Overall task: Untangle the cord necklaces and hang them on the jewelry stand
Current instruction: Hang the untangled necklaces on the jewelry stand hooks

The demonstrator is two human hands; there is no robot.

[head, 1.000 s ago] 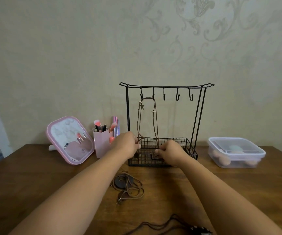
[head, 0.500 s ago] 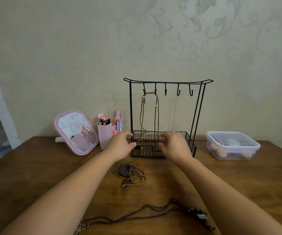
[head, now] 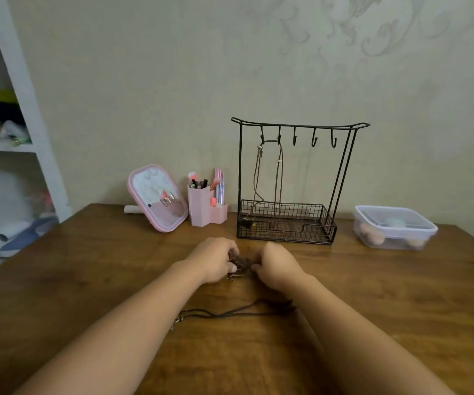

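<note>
Head cam: left hand (head: 216,262) & right hand (head: 277,267) both pinch the tangled brown necklace (head: 240,263) at 6 o'clock of jewelry stand (head: 287,178); step looks like untangling, next needs loops teased apart, then a free hook.

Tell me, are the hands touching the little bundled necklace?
Touching. The head view shows left hand and right hand fingers closed on the bundled cord necklace.

Wooden table (head: 87,280). Along back edge: pink mirror (head: 157,197), pink brush holder (head: 206,205), wire jewelry stand (head: 287,220), lidded plastic box (head: 394,230). Nearer: bunched brown cord necklace (head: 240,265), dark cord necklace (head: 230,312) stretched flat.
</note>
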